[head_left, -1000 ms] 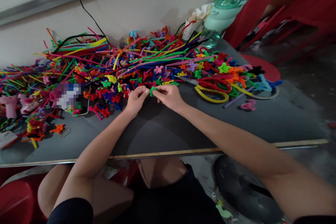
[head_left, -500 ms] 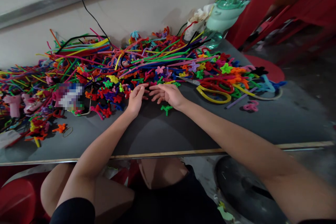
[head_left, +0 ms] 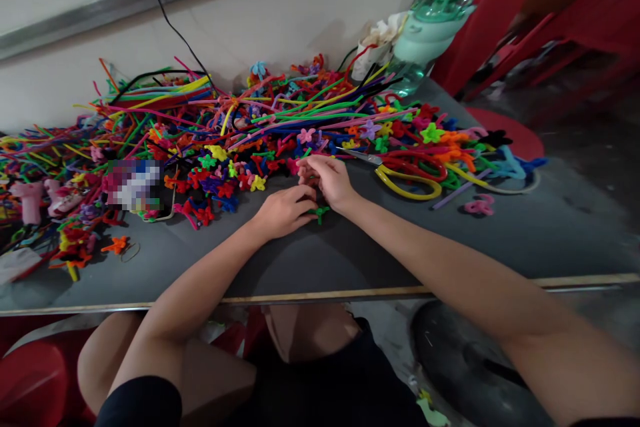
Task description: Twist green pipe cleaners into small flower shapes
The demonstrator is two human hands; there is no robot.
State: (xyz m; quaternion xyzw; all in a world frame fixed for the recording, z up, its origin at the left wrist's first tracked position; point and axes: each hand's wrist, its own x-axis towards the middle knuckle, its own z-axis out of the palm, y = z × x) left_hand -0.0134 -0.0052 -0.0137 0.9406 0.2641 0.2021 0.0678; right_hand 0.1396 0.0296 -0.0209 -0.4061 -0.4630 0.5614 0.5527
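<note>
At the front of the pile, my left hand [head_left: 286, 212] reaches right, its thumb and fingertips closed at the left end of a small green pipe-cleaner piece [head_left: 321, 215] on the table. Just behind that piece, my right hand [head_left: 331, 180] is held with loosely bent fingers that stay apart; nothing shows in them, though the palm side is partly hidden. Pipe-cleaner flowers, among them a yellow one [head_left: 258, 183] and a pink one [head_left: 307, 137], lie near both hands. To the right rest scissors [head_left: 407, 182] with red and yellow handles, blades pointing left.
A big heap of coloured pipe cleaners [head_left: 220, 113] runs along the wall. Behind it stand a paper cup [head_left: 367, 57] and a green bottle [head_left: 425, 33]. A pink looped piece [head_left: 480, 205] lies on the dark table [head_left: 400, 240]. Red chairs [head_left: 505, 130] stand beyond.
My left hand has moved right and toward me, onto the green piece. My right hand has shifted slightly right, its fingers now more bent. The yellow flower shows where my left hand was.
</note>
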